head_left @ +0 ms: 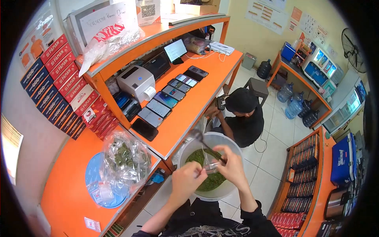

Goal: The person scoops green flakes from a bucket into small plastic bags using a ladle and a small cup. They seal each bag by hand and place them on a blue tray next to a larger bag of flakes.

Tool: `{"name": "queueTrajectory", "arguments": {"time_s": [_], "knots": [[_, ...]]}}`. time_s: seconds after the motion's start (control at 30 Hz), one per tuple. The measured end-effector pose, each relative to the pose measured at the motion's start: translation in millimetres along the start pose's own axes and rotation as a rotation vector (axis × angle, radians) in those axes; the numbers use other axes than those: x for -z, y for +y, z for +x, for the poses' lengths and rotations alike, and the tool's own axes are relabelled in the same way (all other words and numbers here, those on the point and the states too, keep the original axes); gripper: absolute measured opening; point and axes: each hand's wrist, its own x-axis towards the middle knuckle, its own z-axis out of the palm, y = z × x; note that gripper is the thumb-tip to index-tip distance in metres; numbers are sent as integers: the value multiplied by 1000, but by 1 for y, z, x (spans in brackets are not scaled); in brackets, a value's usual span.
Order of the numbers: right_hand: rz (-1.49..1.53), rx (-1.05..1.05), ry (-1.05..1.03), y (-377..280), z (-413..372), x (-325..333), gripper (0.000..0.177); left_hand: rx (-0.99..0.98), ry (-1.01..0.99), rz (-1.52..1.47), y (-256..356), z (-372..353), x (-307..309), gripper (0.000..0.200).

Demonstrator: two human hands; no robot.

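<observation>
A white bucket (233, 145) stands in front of me, holding green, finely chopped leaf-like material (211, 182). Above it, my left hand (187, 182) pinches the edge of a small clear plastic bag (211, 158). My right hand (230, 168) has its fingers bent round the handle of a metal spoon (197, 136) and also touches the bag. The spoon's bowl points up and away to the left, near the bucket's far rim. To the left, a large clear bag with more green material (124, 154) lies partly over a blue round lid (92, 173).
Several phones (166, 98) lie in a row on the orange counter (201, 98) beside a label printer (136, 81). Just beyond the bucket sits a person in black (246, 124). Stacked boxes (71, 83) line the left wall; a shelf of boxes (302, 173) stands right.
</observation>
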Motion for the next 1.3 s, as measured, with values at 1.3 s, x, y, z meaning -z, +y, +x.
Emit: {"name": "queueTrajectory", "arguments": {"time_s": [1.3], "knots": [[-1094,366,-1336,274,49,-46,18,748,374,-1331,-93,-51,52,75]]}}
